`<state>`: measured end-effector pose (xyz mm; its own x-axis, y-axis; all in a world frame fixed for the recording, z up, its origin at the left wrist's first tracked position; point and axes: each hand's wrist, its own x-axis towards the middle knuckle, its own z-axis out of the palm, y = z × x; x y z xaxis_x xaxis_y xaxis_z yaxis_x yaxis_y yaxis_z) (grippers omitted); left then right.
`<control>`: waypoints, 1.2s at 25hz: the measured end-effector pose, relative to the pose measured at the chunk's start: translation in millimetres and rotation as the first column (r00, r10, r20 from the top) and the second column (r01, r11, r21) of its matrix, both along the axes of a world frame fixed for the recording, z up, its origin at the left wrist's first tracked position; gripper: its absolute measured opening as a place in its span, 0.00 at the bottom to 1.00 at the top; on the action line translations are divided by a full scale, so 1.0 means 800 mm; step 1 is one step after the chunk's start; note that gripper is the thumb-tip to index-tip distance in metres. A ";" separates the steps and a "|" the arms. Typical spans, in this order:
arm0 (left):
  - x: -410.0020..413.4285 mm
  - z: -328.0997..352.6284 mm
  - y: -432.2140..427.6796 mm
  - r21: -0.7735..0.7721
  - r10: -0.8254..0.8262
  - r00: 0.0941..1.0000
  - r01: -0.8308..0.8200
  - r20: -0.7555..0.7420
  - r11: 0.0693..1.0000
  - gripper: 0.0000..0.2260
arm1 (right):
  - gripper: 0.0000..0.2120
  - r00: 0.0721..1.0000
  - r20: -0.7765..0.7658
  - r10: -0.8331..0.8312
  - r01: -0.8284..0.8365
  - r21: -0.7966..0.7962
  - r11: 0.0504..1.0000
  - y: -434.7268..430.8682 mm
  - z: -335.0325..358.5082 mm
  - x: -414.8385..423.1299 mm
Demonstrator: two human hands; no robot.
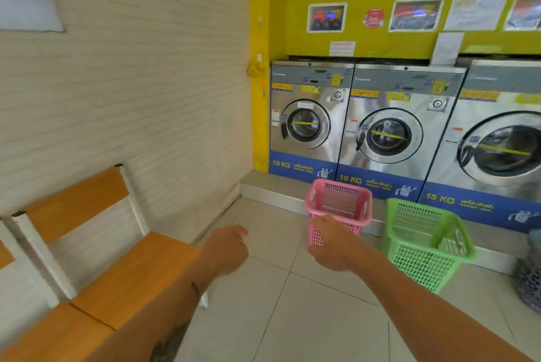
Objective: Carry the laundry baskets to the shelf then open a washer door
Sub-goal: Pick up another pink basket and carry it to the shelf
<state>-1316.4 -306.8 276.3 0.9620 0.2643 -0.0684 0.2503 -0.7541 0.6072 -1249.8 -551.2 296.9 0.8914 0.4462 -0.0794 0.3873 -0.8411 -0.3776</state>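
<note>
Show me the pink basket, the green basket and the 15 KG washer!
pink basket (pixel 339 200): head view, mesh inner wall.
green basket (pixel 421 262): head view, front mesh.
15 KG washer (pixel 503 150): head view, door glass.

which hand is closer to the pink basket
Right. The right hand is at the near rim of the pink basket, seemingly touching it. The left hand hangs loosely curled off to the basket's left, clearly apart from it.

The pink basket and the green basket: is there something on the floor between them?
No. In the head view, only bare tiled floor and the washers' raised step show between the pink basket and the green basket; they stand apart.
</note>
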 end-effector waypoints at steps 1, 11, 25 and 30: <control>0.034 0.001 -0.018 0.013 -0.029 0.999 0.029 -0.018 0.999 0.18 | 0.30 1.000 -0.010 -0.022 0.022 0.003 1.000 -0.020 0.000 0.027; 0.386 -0.026 -0.084 0.064 -0.198 0.978 0.194 0.065 0.979 0.23 | 0.29 0.975 -0.044 -0.217 0.216 -0.023 0.976 -0.095 -0.034 0.309; 0.843 -0.111 -0.172 0.127 -0.426 0.902 0.431 -0.066 0.893 0.15 | 0.31 0.850 -0.174 -0.497 0.503 -0.010 0.864 -0.219 -0.114 0.693; 0.946 -0.176 -0.194 0.218 -0.367 0.921 0.388 -0.130 0.896 0.18 | 0.35 0.836 -0.261 -0.482 0.479 -0.079 0.874 -0.245 -0.158 0.825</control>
<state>-559.8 -462.3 135.2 0.9860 -0.0992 -0.1337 -0.0395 -0.9196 0.3908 -589.9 -747.5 170.1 0.9383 -0.0353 -0.3441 -0.1797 -0.8998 -0.3975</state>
